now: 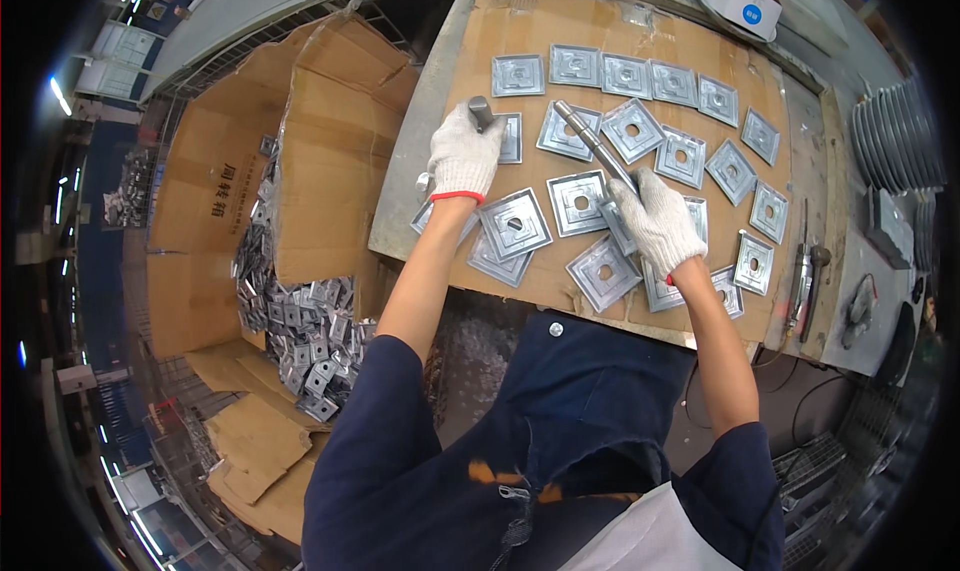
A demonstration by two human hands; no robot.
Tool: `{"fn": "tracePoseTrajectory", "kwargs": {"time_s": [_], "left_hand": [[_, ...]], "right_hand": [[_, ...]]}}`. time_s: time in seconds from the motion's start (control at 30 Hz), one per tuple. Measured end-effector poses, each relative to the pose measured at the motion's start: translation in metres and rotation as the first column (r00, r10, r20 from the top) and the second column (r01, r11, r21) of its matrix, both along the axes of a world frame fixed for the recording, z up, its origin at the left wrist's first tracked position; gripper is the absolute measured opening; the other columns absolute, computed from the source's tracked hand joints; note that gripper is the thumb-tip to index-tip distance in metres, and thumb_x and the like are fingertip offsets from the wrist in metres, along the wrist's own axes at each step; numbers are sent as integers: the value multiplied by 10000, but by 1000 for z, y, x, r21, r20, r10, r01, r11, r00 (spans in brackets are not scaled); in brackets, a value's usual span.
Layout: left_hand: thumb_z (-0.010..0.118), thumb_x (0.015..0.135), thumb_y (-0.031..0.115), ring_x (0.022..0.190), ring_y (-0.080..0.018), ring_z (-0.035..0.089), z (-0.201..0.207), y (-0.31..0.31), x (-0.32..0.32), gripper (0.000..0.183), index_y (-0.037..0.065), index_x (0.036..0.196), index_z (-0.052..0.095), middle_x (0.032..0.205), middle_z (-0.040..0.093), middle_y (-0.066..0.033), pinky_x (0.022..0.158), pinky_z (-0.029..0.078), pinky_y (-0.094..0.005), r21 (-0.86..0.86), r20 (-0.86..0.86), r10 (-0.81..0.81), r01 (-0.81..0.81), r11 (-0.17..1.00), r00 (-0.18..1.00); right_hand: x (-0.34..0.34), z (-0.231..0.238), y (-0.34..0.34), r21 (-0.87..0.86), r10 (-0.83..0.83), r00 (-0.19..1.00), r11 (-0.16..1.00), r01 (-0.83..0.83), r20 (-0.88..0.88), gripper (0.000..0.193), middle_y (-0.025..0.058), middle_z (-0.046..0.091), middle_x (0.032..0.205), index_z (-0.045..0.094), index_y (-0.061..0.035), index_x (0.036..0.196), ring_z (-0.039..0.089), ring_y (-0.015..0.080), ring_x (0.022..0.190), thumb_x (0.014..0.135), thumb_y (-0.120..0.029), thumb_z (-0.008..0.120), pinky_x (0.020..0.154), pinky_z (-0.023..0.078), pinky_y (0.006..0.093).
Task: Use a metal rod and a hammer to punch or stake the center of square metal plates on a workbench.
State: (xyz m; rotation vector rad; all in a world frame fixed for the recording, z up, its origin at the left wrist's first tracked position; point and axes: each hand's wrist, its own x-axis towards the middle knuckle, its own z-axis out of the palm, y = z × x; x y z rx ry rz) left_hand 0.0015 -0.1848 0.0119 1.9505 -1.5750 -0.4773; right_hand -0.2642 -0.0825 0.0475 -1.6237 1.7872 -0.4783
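Observation:
White knit gloves cover both hands. My left hand (465, 153), at the left of the cardboard-covered bench, is closed round a thick grey metal bar (481, 112); the rest of the bar is hidden in the fist. My right hand (656, 223), over the middle of the bench, grips the lower end of a shiny metal rod (588, 136) with ringed grooves. The rod slants up to the left, its far end above a square metal plate (556, 143). Similar square plates lie around both hands; one with a round centre hole (562, 203) lies between them.
A curved row of plates (626, 75) lies along the far side. At left, a large cardboard box (315, 211) holds many small metal parts (318, 346). Stacked discs (890, 141), a screwdriver-like tool (800, 281) and a white box (738, 1) stand or lie on the right.

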Motion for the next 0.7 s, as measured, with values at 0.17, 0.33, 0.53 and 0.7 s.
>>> {"fn": "tracePoseTrajectory", "kwargs": {"time_s": [0.17,0.33,0.53,0.7], "left_hand": [[783,887,364,879,-303,771,-9,0,6,428,22,1137,727,931,789,-154,821,592,-391,31,-88,-38,40,999,995],[757,905,407,947,-371,765,-2,1,1,444,33,1144,729,971,787,-183,859,593,-435,68,81,-33,28,997,996],[765,917,395,1043,-414,735,-7,-2,5,403,61,1138,719,1049,775,-217,904,579,-504,99,45,-38,33,995,998],[772,924,349,1041,-409,736,-1,1,1,368,67,1155,720,1061,777,-205,916,578,-493,97,33,-62,59,994,997]], "right_hand": [[-3,1,-1,23,19,1000,1000,-19,-4,559,319,714,907,638,-2,1163,697,519,938,1041,-541,559,812,537,549],[23,35,-19,-87,100,993,992,-94,63,531,289,711,867,634,1,1107,699,502,873,1053,-522,559,770,544,518],[80,95,-44,-477,211,936,877,-54,282,516,248,728,854,607,-22,1121,722,469,836,1054,-531,561,748,568,511],[95,39,-65,-345,230,972,909,-232,-48,420,257,721,855,600,-36,1154,715,475,834,1072,-447,576,731,558,537]]}}
